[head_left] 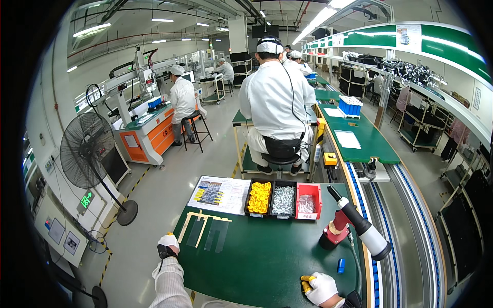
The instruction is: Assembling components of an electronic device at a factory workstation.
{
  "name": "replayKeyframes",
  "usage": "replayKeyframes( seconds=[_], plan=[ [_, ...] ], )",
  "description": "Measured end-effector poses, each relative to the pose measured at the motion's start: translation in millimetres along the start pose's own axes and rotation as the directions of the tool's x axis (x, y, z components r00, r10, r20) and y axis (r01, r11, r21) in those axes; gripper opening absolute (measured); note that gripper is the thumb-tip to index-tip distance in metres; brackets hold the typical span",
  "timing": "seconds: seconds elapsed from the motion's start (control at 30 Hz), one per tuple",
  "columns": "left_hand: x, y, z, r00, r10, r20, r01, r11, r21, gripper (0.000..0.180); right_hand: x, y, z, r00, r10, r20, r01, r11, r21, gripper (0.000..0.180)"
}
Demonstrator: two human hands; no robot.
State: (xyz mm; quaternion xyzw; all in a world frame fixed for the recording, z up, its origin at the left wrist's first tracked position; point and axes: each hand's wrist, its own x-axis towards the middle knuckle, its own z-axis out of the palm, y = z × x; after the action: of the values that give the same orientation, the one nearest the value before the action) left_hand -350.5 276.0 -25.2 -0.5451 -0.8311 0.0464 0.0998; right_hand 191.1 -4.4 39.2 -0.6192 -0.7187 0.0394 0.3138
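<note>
My left hand (169,242), in a white glove with yellow on the fingers, is at the left edge of the green worktable (257,256). Its fingers are mostly hidden from this angle. My right hand (321,288), gloved alike, lies low at the table's near right. Its yellow-tipped fingers point left, slightly apart, and I see nothing held in them. Just above that hand, a small blue cylinder (341,265) stands on the table. Farther back is a red and black pneumatic tool (336,231) with a silver cylinder and a hose.
Along the far edge sit a black bin of yellow parts (259,197), a black bin of metal screws (283,199) and a red bin (318,201). An instruction sheet (218,194) and a wooden frame (197,226) lie left. A conveyor (382,236) runs right; a co-worker (277,97) sits ahead.
</note>
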Motion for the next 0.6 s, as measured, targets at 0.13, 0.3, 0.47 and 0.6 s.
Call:
replayKeyframes(
  seconds=[0.13, 0.3, 0.47, 0.6],
  plan=[
    [-0.4, 0.2, -0.3, 0.999, 0.033, -0.01, -0.033, 0.999, 0.004, 0.027, -0.6, 1.8, 0.5, 1.0, -0.002, 0.003, 0.002, 1.0, -0.01, 0.014],
    [1.4, -0.9, 2.5, 1.0, 0.015, -0.004, -0.015, 1.0, 0.021, 0.028, -0.3, 2.6, 2.7, 1.0, 0.001, 0.01, -0.001, 1.0, -0.012, 0.014],
    [0.9, 2.4, 1.6, 1.0, 0.0, -0.011, 0.0, 0.999, 0.032, 0.028, -0.3, 1.7, 1.3, 1.0, 0.005, -0.002, -0.005, 1.0, -0.01, 0.013],
    [0.6, 2.3, 0.3, 1.0, 0.011, -0.004, -0.011, 1.0, 0.006, 0.029, -0.2, 1.4, 0.6, 1.0, 0.003, -0.006, -0.003, 1.0, -0.009, 0.013]
  ],
)
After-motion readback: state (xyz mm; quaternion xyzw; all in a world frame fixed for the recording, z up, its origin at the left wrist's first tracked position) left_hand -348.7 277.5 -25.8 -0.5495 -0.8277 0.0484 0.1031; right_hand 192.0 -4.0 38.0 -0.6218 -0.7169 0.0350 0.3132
